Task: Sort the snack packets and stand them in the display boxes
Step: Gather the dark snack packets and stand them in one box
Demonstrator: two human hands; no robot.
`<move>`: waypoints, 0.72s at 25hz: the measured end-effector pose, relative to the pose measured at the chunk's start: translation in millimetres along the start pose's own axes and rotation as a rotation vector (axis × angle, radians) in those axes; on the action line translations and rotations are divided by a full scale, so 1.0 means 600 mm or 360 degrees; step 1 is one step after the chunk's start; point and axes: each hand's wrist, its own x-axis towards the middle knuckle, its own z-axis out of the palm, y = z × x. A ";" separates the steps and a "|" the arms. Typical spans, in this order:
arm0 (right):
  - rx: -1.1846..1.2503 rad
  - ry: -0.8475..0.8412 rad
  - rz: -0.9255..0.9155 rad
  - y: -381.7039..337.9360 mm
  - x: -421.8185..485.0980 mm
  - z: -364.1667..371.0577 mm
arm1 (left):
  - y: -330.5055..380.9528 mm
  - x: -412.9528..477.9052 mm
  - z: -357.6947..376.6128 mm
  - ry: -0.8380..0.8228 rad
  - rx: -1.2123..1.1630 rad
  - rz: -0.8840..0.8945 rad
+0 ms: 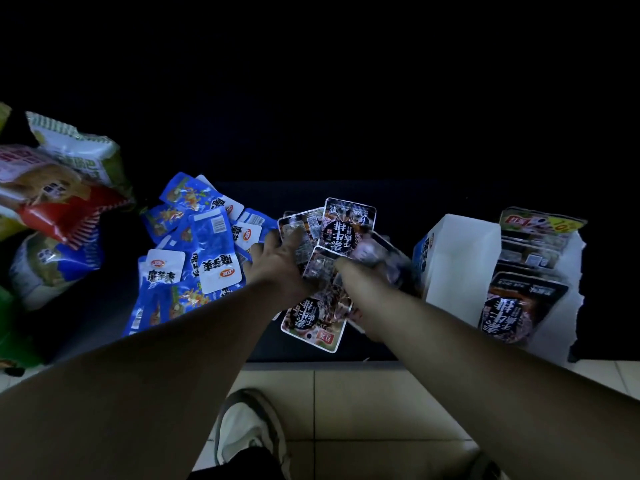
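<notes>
A heap of blue snack packets (197, 254) lies left of centre on the dark table. Beside it, in the middle, lies a smaller pile of black snack packets (348, 225). My left hand (277, 261) rests on the left side of the black pile, fingers spread over the packets. My right hand (372, 259) is blurred and grips a black packet (388, 254) at the pile's right edge. Two white display boxes stand at the right: the nearer box (457, 261) shows a blue label, the farther box (575, 271) holds upright black packets (516, 306).
Large snack bags (62, 202) in red, green and blue are piled at the far left. The table's front edge (311, 363) runs just below the piles. Under it are pale floor tiles and my shoe (249, 434). The back of the table is dark.
</notes>
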 end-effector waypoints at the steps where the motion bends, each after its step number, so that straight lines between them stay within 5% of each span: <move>1: -0.0168 0.0059 -0.0103 -0.002 0.003 -0.005 | -0.001 0.003 -0.001 -0.0013 -0.0036 0.0022; 9: -0.0490 0.0180 -0.0412 0.004 0.028 -0.024 | 0.033 -0.008 0.002 -0.0045 -0.0296 0.0046; 18: 0.0091 0.0101 -0.0565 0.001 0.034 -0.056 | 0.051 -0.004 0.025 -0.0346 -0.1239 0.0117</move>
